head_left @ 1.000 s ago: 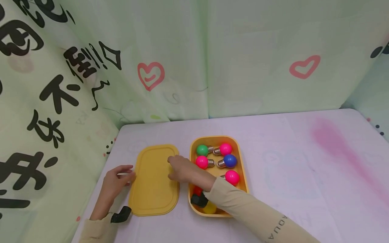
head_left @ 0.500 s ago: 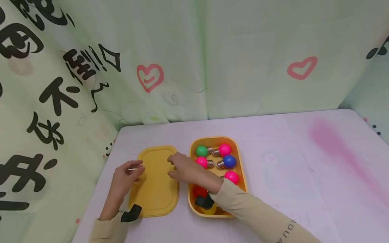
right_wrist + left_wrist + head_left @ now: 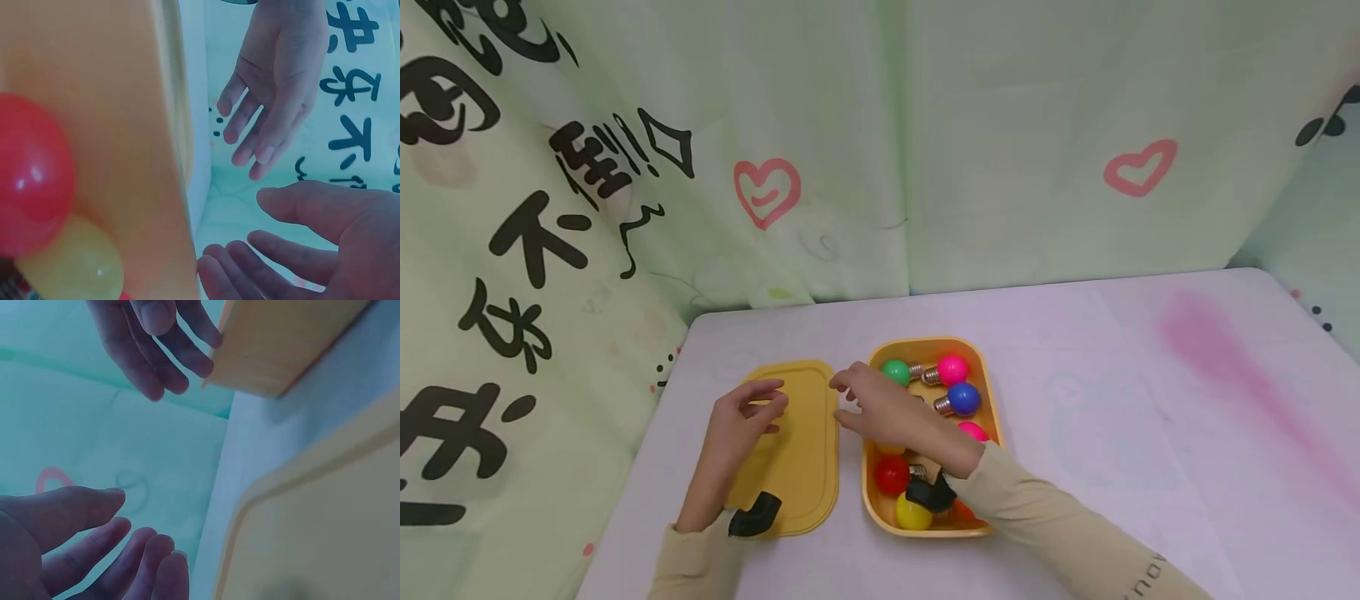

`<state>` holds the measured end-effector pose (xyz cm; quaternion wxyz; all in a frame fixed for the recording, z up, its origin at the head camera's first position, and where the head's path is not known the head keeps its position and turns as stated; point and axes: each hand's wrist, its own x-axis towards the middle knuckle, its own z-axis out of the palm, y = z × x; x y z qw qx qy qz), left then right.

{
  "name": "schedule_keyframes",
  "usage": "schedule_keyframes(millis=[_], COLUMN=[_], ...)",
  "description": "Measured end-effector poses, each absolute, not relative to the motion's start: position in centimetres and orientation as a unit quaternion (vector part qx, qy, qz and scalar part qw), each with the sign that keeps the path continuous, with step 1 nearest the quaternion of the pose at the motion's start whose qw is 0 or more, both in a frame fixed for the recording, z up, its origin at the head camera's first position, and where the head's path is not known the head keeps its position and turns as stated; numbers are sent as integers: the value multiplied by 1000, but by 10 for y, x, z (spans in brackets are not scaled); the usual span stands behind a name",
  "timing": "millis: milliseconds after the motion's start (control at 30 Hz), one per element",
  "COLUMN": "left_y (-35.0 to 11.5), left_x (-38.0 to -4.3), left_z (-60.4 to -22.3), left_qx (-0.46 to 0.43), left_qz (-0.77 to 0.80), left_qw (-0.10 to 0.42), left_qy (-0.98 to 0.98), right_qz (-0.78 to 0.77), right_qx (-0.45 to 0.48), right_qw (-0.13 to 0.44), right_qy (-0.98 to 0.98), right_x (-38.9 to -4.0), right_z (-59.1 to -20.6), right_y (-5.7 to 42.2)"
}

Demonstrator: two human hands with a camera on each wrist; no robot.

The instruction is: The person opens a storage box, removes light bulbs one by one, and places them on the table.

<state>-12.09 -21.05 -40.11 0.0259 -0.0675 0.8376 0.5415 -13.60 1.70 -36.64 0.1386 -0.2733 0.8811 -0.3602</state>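
Observation:
My left hand (image 3: 741, 429) hovers over the left part of a flat yellow lid (image 3: 811, 475), its fingers loosely bent around nothing. Over the left rim of a yellow plastic box (image 3: 868, 504) is my right hand (image 3: 887, 407), also holding nothing. In the right wrist view both hands' fingertips face each other with a gap between them. Colored toy light bulbs with silver screw bases lie in the box: green (image 3: 895, 372), pink (image 3: 953, 369), blue (image 3: 964, 399), red (image 3: 892, 475) and yellow (image 3: 913, 512) ones show. My right hand and forearm hide other bulbs.
Lid and box lie side by side on a table with a pale lilac cloth (image 3: 1097, 467), which has a pink streak (image 3: 1202, 325) at right. A pale green curtain (image 3: 1000, 167) with hearts and black characters hangs behind and at left.
My left hand has moved right, from the lid's left edge to above it. My right hand has drawn back rightward off the lid toward the box, uncovering the red and yellow bulbs.

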Motion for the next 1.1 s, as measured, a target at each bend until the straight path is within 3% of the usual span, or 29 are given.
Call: schedule_keyframes(millis=[700, 1100], left_y=[-155, -133], left_x=[-120, -116], left_z=[-397, -408], left_qx=[-32, -30], left_qz=[601, 598], left_qw=[41, 94], left_qy=[798, 795], right_qz=[-360, -373], right_qx=[-241, -225], right_qw=[96, 100], right_qy=[896, 895], right_x=[-140, -152], right_z=[-367, -371], right_y=[57, 76])
